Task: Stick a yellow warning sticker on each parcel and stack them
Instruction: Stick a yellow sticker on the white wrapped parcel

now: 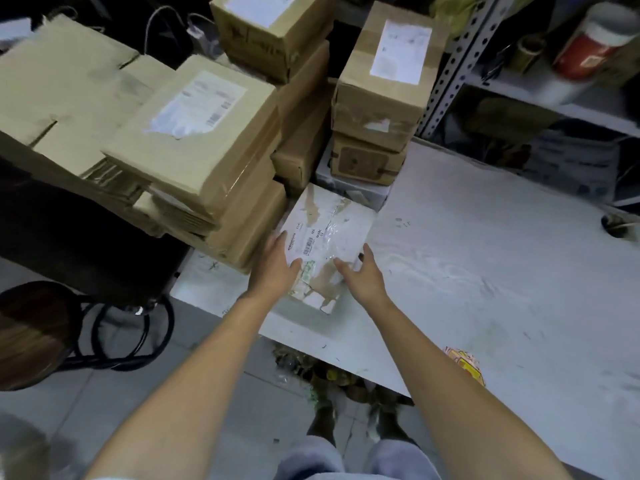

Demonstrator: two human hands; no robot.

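A flat white parcel (329,233) with a barcode label and brown tape lies on the white table (485,271), close to its left front corner. My left hand (277,268) grips the parcel's left side, fingers spread over the label. Along the parcel's near right edge my right hand (362,275) holds it, thumb on the side. Yellow warning stickers (465,365) lie at the table's front edge, to the right of my right arm. Brown cardboard parcels (207,140) with white labels are stacked just left of the white parcel.
More taped brown boxes (384,88) stand stacked behind the parcel on a white box. Flattened cardboard (65,88) lies at the far left. A metal shelf (540,84) with a red and white container stands at the back right. A dark stool (34,334) is on the floor at left.
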